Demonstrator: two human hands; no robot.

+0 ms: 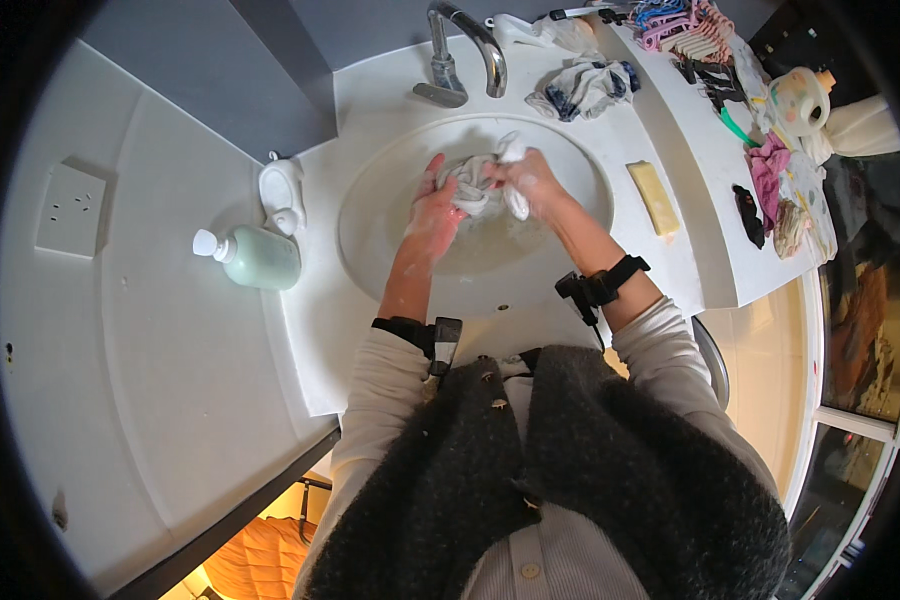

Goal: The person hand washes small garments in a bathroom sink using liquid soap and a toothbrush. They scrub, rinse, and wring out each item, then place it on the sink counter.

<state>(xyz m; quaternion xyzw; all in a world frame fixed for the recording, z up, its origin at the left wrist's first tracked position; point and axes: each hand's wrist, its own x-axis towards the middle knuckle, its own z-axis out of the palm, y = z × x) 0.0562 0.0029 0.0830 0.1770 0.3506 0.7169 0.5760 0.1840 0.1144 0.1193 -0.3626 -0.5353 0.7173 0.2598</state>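
Observation:
Over the oval white washbasin (pixel 375 259), my left hand (pixel 436 214) holds a bunched, wet grey-white cloth (pixel 469 184), perhaps a small garment. My right hand (pixel 534 184) grips the whiter part of the cloth (pixel 513 150), which sticks out above and below the fingers. Both hands are wet, with suds on the skin. Cloudy water (pixel 487 244) lies in the basin below them. The chrome faucet (pixel 495 60) curves over the basin's back rim, and no stream shows from its spout. Whether the two cloth parts are one piece, I cannot tell.
Right of the basin lies a yellow soap bar (pixel 653 199). Behind it is a crumpled white and dark-blue cloth (pixel 589 88). A pump bottle (pixel 262 257) stands at left beside a white holder (pixel 281 187). The right ledge carries hangers (pixel 694 34), a detergent jug (pixel 795 101) and a pink cloth (pixel 768 169).

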